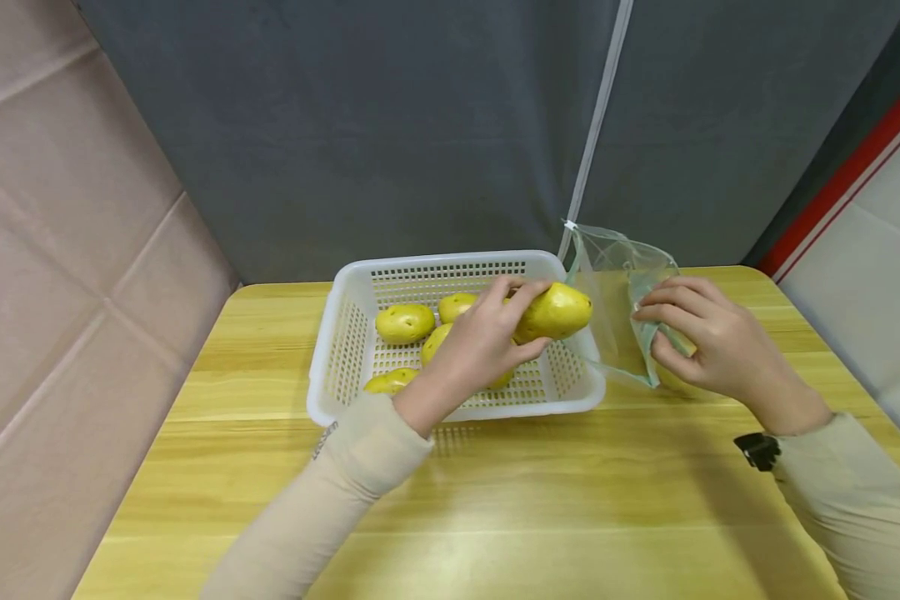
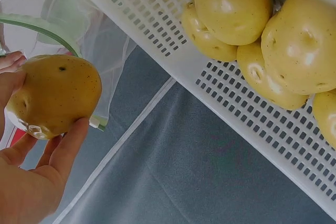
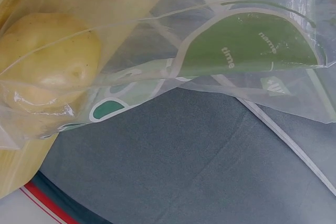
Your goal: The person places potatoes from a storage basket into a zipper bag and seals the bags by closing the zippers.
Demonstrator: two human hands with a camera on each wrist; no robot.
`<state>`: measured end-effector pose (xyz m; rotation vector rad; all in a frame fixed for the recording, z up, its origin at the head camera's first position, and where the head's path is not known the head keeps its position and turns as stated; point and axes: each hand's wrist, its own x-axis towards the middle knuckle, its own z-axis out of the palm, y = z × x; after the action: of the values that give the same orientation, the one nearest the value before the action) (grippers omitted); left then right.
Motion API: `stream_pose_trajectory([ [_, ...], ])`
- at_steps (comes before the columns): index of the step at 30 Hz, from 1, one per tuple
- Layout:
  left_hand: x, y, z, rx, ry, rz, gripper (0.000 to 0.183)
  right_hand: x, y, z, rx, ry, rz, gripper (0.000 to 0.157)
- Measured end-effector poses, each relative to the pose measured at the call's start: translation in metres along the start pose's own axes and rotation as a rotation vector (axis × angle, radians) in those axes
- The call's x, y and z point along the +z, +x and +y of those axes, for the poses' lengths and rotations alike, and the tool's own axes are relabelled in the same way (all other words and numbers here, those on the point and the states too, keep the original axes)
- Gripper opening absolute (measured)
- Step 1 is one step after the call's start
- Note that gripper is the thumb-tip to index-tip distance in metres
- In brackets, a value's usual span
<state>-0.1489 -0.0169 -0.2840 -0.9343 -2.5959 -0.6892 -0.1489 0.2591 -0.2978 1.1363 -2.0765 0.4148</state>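
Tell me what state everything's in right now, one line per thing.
Left grip: holding a potato
Held potato: lifted, near the bag's mouth
Right grip: pinching the bag's edge
Clear bag: open, partly filled
Bagged potato: inside the bag
White basket: upright, holding several potatoes
Basket potatoes: loose
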Motion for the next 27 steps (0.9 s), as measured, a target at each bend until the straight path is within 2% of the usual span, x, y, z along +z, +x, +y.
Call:
stream_pose_trajectory([
  [27, 0.012, 0.008, 0.016, 0.076, 0.025, 0.032, 0.057, 0.000, 0.000, -0.001, 0.004, 0.000, 0.002, 0.046],
])
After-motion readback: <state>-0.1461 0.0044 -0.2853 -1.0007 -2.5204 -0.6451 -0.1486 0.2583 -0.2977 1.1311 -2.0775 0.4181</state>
